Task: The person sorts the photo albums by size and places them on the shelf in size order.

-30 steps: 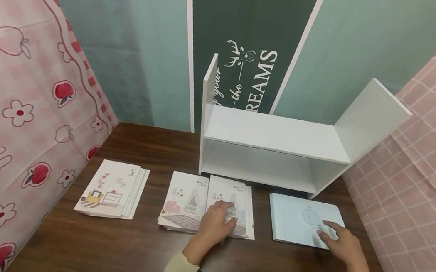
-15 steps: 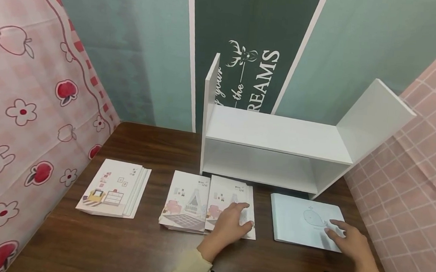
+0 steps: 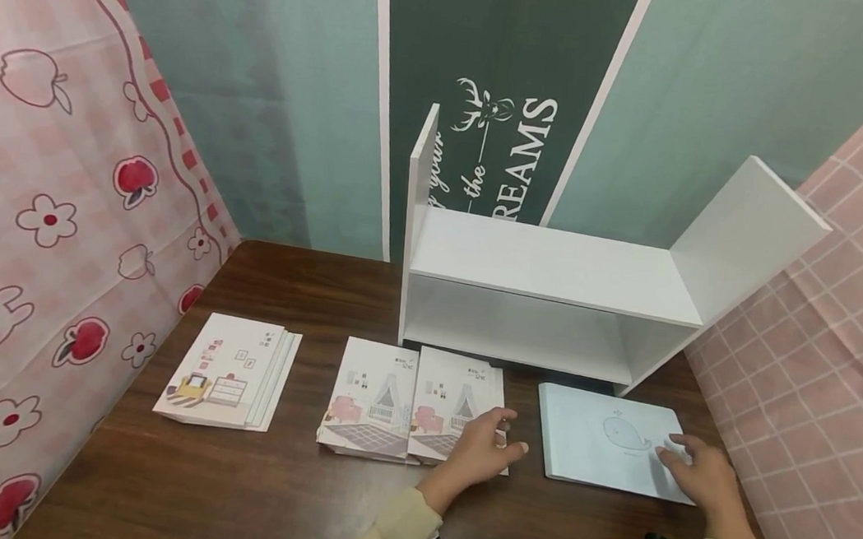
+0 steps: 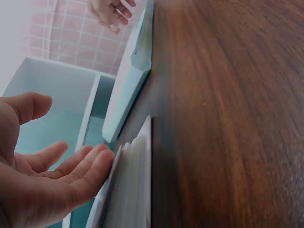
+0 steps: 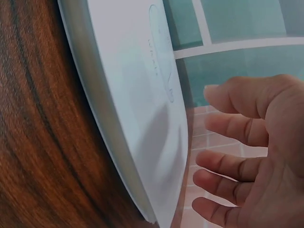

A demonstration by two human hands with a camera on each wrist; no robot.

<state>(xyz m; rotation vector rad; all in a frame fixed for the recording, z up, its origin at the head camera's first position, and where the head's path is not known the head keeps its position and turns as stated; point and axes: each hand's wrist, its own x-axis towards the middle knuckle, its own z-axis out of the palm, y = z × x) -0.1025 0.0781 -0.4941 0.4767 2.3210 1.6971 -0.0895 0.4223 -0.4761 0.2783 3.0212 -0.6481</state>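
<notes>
My left hand [image 3: 481, 450] hovers with relaxed, parted fingers at the right edge of the second of two neighbouring stacks of notebooks, the left stack [image 3: 373, 398] and the right stack [image 3: 448, 394]. Both have covers with a pink armchair and a tent-like canopy. In the left wrist view its fingers [image 4: 90, 171] come right up to the edge of the notebooks [image 4: 130, 194]. My right hand [image 3: 708, 480], fingers loosely bent, is over the right end of a pale blue notebook [image 3: 591, 452] with a whale on its cover. The right wrist view shows the hand [image 5: 247, 156] beside that notebook [image 5: 126, 95], holding nothing.
A white shelf unit [image 3: 550, 264] with two upright side panels stands behind the notebooks. On the left of the brown wooden table [image 3: 240, 489] lies a fanned stack of notebooks [image 3: 221, 372] with a yellow armchair on the cover. Patterned cloths [image 3: 45, 279] hang around the table.
My left hand has moved right from the middle of the right-hand armchair-and-canopy stack to its right edge. My right hand has shifted slightly right over the whale notebook. The view has shifted a little.
</notes>
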